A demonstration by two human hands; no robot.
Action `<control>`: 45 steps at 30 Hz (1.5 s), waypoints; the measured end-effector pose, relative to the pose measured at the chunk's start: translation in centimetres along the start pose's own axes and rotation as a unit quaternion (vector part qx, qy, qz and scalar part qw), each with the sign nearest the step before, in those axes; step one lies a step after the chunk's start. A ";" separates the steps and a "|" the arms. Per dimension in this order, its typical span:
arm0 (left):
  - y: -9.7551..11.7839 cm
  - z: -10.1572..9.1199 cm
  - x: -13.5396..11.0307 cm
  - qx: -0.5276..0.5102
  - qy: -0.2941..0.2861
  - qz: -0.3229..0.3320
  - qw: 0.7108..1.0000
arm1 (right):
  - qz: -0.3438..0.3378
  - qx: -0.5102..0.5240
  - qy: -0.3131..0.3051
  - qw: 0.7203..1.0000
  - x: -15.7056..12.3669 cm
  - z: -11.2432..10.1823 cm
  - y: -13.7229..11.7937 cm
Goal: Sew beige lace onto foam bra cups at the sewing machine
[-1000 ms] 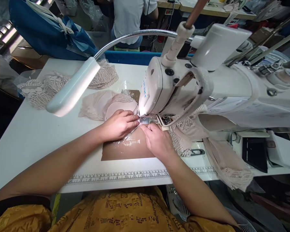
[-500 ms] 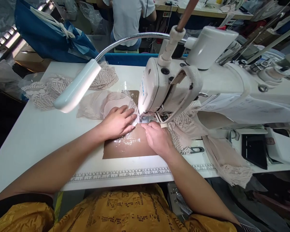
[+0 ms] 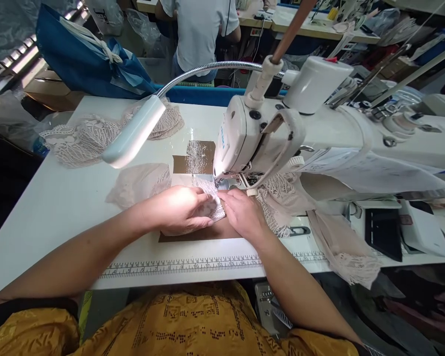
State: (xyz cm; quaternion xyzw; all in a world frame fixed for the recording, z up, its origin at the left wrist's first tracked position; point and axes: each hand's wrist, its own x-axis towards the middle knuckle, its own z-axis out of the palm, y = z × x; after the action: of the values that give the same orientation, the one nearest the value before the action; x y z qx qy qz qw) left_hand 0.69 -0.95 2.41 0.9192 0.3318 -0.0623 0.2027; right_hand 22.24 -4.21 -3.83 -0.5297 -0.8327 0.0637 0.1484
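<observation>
A piece of pale lace fabric (image 3: pixel 215 210) lies under the needle area of a white sewing machine (image 3: pixel 233 133). My left hand (image 3: pixel 180 210) is closed on it, thumb and fingers pinching the lace just left of the needle. To the right, my right hand (image 3: pixel 243 210) lies flat with fingers stretched toward the needle, its fingertips touching the lace's edge. Beneath both hands is a brown, partly taped sheet (image 3: pixel 196 235) on the table. The left hand hides part of the lace.
Lace pieces (image 3: pixel 83 138) lie at the table's back left, and sheer fabric (image 3: pixel 143 183) beside my left hand. A lamp (image 3: pixel 137 131) hangs over the table. More lace (image 3: pixel 282 198) and thread snips (image 3: pixel 299 231) lie right. A ruler strip (image 3: pixel 193 267) runs along the front. A person (image 3: pixel 200 34) sits beyond.
My left hand has turned from lying flat on the fabric to pinching the lace, which has swung toward me. The brown sheet's back part is uncovered. The right hand has barely moved.
</observation>
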 end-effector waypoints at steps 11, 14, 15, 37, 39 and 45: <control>1.0 3.3 0.3 0.011 0.096 0.054 0.994 | 0.007 0.054 -0.018 0.998 0.0 -0.5 0.0; -0.7 2.4 0.5 -0.159 0.075 0.025 0.984 | 0.001 0.095 -0.015 0.995 -0.1 -0.7 0.1; -1.3 2.1 0.5 -0.219 0.066 0.015 0.973 | -0.002 0.109 -0.014 0.994 -0.1 -0.8 0.2; -0.8 4.7 1.3 0.110 0.187 0.094 0.972 | -0.038 0.125 -0.038 0.991 -0.7 -1.3 -0.1; -0.7 4.8 1.3 0.133 0.184 0.087 0.970 | -0.030 0.119 -0.038 0.992 -0.8 -1.2 -0.2; -1.1 4.5 1.5 0.124 0.163 0.075 0.976 | -0.034 0.099 -0.022 0.994 -0.9 -0.9 -0.3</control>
State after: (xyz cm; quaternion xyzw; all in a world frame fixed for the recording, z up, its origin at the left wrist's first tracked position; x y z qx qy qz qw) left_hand 1.27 -1.20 -2.44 0.9572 0.2804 0.0634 0.0346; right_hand 22.64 -5.15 -3.02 -0.4826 -0.8428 0.1519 0.1837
